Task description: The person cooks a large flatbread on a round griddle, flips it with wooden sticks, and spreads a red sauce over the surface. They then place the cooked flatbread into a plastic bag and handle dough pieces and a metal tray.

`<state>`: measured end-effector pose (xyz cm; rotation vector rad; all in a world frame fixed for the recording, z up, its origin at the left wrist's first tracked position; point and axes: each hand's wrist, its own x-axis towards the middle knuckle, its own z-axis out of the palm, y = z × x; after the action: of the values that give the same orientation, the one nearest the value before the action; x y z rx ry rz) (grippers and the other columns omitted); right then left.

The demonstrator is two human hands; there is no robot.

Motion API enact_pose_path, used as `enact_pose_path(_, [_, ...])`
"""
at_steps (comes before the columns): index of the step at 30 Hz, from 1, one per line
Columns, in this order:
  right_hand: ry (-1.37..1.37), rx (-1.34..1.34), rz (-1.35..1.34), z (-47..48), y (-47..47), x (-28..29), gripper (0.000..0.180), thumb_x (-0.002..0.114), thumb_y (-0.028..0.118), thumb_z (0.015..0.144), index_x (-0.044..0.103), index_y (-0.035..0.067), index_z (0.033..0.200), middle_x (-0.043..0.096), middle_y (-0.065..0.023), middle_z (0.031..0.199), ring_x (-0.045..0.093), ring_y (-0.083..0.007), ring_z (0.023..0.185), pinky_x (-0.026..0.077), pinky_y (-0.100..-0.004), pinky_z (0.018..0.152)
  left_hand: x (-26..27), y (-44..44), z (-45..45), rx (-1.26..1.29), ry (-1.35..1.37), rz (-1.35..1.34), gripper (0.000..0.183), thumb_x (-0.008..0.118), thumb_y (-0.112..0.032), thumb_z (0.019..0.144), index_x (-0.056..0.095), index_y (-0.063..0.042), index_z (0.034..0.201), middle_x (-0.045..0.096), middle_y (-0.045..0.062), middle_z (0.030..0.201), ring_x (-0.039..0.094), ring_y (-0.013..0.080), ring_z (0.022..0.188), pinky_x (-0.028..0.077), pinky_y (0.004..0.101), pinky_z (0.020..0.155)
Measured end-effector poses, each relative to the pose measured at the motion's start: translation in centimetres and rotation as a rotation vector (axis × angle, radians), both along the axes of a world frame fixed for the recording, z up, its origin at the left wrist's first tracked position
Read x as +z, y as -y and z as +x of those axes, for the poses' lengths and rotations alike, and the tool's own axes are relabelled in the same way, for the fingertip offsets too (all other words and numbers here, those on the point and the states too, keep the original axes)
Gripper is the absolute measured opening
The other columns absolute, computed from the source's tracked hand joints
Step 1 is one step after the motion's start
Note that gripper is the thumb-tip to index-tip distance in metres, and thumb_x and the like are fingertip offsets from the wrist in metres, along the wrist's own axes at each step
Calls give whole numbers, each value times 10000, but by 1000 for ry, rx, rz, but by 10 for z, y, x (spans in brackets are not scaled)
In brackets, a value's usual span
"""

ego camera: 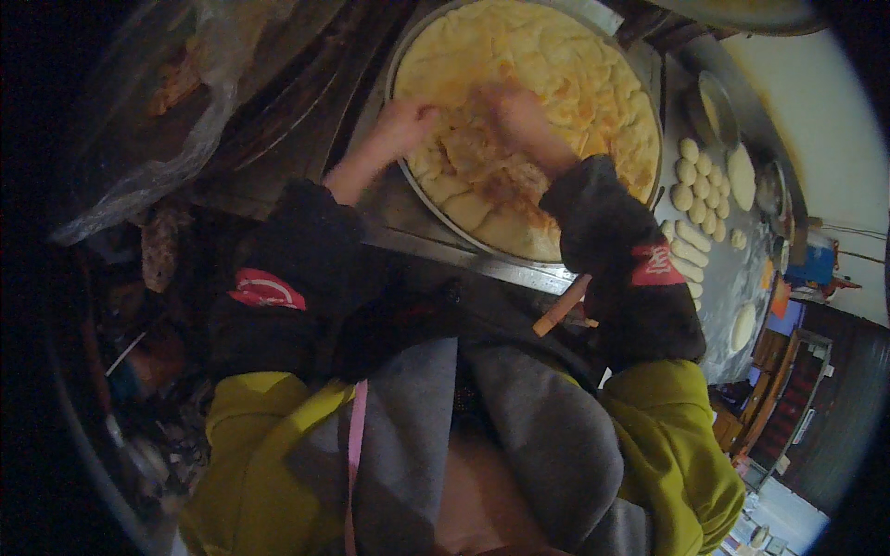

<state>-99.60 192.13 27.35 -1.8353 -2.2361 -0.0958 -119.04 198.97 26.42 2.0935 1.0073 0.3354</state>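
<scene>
A large round pan point(434, 214) is filled with yellowish, folded dough sheets point(591, 76), with a browner filling or torn layer point(487, 156) near the middle. My left hand point(410, 125) is at the pan's left side, its fingertips over the dough. Blurred by motion, my right hand point(518, 115) reaches over the middle of the dough from the right. Both hands touch or hover just above the layers; whether either grips a piece cannot be made out.
Right of the pan, a floured worktop point(730, 278) carries several dough balls point(685, 172), dough rolls point(688, 254), a flattened dough oval point(742, 177) and a metal bowl point(716, 111). Clear plastic sheeting point(201, 139) lies at left. A wooden handle point(563, 306) juts out below the pan.
</scene>
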Motion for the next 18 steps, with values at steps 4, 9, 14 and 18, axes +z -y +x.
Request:
enact_pose_path(4, [-253,79,68,5,28,-19,180,562,101,726,619,84,896,617,-118,770,580,-320,738,480,-372,657,-5,-26,-17,59,-23,157,259,504,-179,795,606,-44,991,605,172,936,576,312,891,454,386,785])
enact_pose_path(9, [-259,-317,23,29,39,5,144,563,119,732,630,46,837,632,-114,792,591,-295,796,472,-369,705,-1,-37,-17,22,32,402,223,513,-101,765,618,-45,955,601,173,915,570,321,875,453,397,777])
enact_pose_path(14, [-353,-397,-94,22,31,3,207,585,207,718,623,26,811,619,-159,785,591,-332,737,472,-415,662,1,-27,5,-100,-54,434,220,503,-49,740,622,-54,925,589,168,925,565,320,876,459,390,763])
enact_pose_path(18, [-308,-392,-278,17,21,-2,297,615,300,695,630,14,775,618,-179,775,592,-352,721,473,-431,646,-6,-22,16,-300,-171,396,256,553,-133,746,614,-65,985,579,161,950,546,329,916,443,397,796])
